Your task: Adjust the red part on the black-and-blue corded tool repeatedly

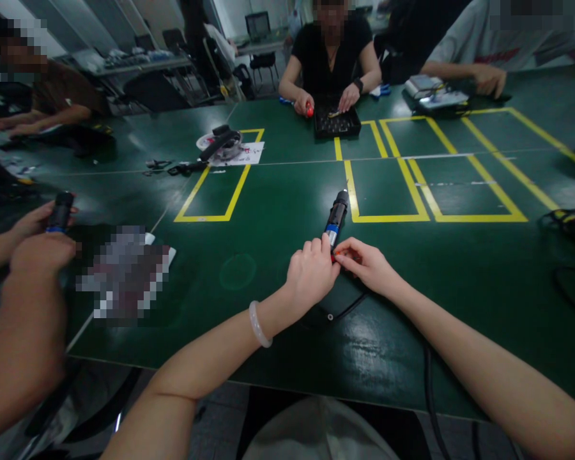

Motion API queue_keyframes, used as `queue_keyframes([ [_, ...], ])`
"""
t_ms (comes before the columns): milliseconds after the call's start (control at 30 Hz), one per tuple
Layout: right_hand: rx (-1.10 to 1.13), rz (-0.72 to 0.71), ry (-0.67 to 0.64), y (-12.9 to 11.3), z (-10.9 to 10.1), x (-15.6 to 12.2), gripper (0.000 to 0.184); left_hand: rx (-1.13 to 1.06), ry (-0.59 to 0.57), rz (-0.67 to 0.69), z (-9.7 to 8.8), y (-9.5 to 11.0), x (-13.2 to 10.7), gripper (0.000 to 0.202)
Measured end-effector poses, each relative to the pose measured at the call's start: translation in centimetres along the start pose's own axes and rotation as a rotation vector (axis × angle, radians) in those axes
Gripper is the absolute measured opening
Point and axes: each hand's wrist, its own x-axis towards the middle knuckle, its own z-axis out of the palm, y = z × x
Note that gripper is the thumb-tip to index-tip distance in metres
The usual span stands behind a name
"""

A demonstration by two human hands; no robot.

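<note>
A black electric screwdriver [336,217] with a blue band lies on the green table [278,204], its tip pointing away from me. My left hand [311,273] is curled round its near end. My right hand [368,263] pinches a small red part at that same end, right beside my left fingers. A black cable [349,308] runs from the tool back under my right forearm toward the table edge.
Yellow tape rectangles [393,191] mark the table. A person on my left holds a similar black tool [60,212] beside a blurred sheet. Across the table a person works at a black tray [337,122]. A black tool on white paper [223,145] lies far left; cables [570,220] lie at right.
</note>
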Motion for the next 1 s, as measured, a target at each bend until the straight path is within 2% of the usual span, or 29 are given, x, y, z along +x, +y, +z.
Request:
queue_keyframes([
  [200,0.392,0.277,0.002,0.2,-0.4,0.1,0.038,-0.143,0.033,0.086,1.0,-1.9,-0.6,0.070],
  [400,0.532,0.347,-0.011,-0.2,-0.5,0.1,0.036,-0.238,0.046,0.083,1.9,-2.4,-0.6,0.073],
  [567,0.541,0.348,-0.066,0.0,-0.7,0.1,0.035,-0.287,0.044,0.065,2.1,-2.3,-0.6,0.071],
  [800,0.532,0.239,-0.167,0.1,-1.3,0.0,0.034,-0.294,0.036,0.066,2.2,-2.4,-0.8,0.071],
  [1000,0.378,0.180,-0.185,0.0,-1.3,-0.1,0.031,-0.306,0.035,0.065,2.3,-2.5,-0.8,0.072],
])
